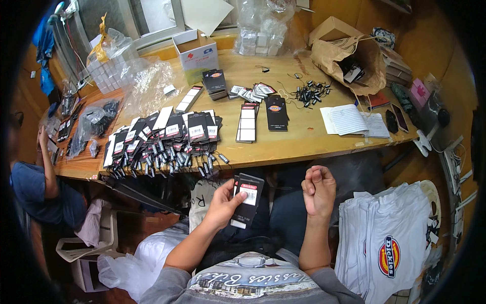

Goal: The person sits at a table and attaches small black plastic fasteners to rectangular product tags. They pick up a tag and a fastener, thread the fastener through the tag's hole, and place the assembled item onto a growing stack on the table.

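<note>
Below the wooden table (304, 144), left hand (223, 202) pinching flat black card tag (248, 200) (right hand (319, 190) curled, empty)

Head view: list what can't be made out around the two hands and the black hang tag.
- Right hand: fingers curled shut toward the palm, hiding whatever may be inside.
- Black card hang tag with white sticker: its lower left part is covered by the left hand.
- Small black fasteners on the wooden table: too small to tell their kind.
</note>
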Demonstrator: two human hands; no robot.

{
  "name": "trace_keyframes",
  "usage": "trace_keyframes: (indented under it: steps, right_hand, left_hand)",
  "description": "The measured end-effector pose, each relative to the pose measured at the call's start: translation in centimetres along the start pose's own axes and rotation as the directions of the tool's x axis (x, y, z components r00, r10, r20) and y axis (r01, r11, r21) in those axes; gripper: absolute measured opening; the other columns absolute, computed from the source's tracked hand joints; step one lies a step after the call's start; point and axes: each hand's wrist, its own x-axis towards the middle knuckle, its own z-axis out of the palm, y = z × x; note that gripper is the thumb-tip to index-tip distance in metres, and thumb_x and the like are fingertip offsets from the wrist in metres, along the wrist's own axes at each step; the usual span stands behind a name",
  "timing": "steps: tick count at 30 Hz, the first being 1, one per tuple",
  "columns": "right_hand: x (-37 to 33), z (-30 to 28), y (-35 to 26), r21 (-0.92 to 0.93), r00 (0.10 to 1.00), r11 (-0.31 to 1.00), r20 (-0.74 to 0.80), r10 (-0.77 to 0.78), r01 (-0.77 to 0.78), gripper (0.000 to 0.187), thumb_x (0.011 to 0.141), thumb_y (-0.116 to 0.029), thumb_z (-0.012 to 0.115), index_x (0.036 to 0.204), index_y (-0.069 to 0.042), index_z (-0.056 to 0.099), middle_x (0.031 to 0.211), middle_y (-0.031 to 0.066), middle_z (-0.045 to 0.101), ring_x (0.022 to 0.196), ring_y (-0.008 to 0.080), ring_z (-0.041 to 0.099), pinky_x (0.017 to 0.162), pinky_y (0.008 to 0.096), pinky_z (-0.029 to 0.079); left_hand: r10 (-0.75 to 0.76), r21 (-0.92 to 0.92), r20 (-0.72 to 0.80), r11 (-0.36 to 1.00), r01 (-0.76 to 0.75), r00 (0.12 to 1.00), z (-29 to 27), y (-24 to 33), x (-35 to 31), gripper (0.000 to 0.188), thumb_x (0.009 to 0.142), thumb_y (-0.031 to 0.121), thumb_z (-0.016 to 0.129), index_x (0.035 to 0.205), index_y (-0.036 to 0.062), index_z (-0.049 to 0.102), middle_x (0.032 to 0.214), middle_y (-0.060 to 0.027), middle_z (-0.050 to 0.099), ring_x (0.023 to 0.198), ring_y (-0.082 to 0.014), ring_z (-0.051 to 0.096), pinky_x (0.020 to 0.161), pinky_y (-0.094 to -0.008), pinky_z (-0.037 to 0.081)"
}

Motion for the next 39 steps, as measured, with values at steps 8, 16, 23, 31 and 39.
trace_keyframes:
  steps: [8,16,23,31,39]
  right_hand:
    - [-2.0,4.4,0.6,-0.725,0.968,0.641,0.178,-0.177,0.251,0.007,0.07,0.003,0.059,0.078,0.002,0.06,0.072,0.0049,0.054,0.059,0.007,0.047,0.052,0.0166,0.036]
    - [-2.0,4.6,1.6,-0.578,0.984,0.814,0.172,0.046,0.063,0.004,0.072,0.002,0.058,0.073,0.003,0.055,0.083,0.0035,0.048,0.063,0.004,0.044,0.055,0.0151,0.035]
    - [-1.8,5.0,1.4,-0.477,0.972,0.879,0.204,0.113,-0.002,0.004,0.074,0.001,0.055,0.073,0.005,0.053,0.088,0.005,0.046,0.07,0.005,0.045,0.059,0.0162,0.037]
    - [-1.8,5.0,1.3,-0.516,0.962,0.854,0.198,0.189,-0.062,0.004,0.076,0.001,0.052,0.075,0.005,0.052,0.091,0.0068,0.049,0.066,0.0067,0.048,0.06,0.0185,0.04]
    - [-2.1,5.6,1.4,-0.862,0.937,0.378,0.347,-0.043,0.336,0.007,0.071,0.003,0.055,0.077,0.003,0.052,0.084,0.0109,0.052,0.063,0.0208,0.054,0.056,0.026,0.044]
  left_hand:
    - [0.342,0.078,-0.05,0.938,-0.338,0.938,2.5,1.0,0.6,0.019,0.078,0.001,0.049,0.095,0.0005,0.04,0.09,-0.0102,0.054,0.079,-0.0143,0.055,0.071,-0.0259,0.045]
    - [0.507,0.361,-0.162,0.829,-0.427,0.846,3.4,2.2,0.1,0.023,0.068,-0.001,0.063,0.088,-0.0026,0.052,0.078,-0.0049,0.058,0.071,-0.0081,0.054,0.065,-0.0197,0.044]
    - [0.603,0.497,-0.045,0.705,-0.506,0.796,3.4,2.3,-0.1,0.023,0.066,-0.006,0.062,0.087,-0.0038,0.054,0.08,-0.0074,0.06,0.071,-0.0106,0.057,0.065,-0.0213,0.045]
    - [0.681,0.653,0.248,0.408,-0.638,0.689,2.9,3.9,-0.1,0.021,0.065,-0.008,0.059,0.085,-0.0021,0.057,0.078,-0.012,0.061,0.067,-0.018,0.061,0.058,-0.0222,0.047]
    - [0.631,0.668,0.226,0.454,-0.59,0.742,2.7,3.8,-0.1,0.024,0.065,-0.008,0.058,0.087,0.0014,0.056,0.081,-0.0111,0.061,0.069,-0.0214,0.061,0.058,-0.0253,0.048]
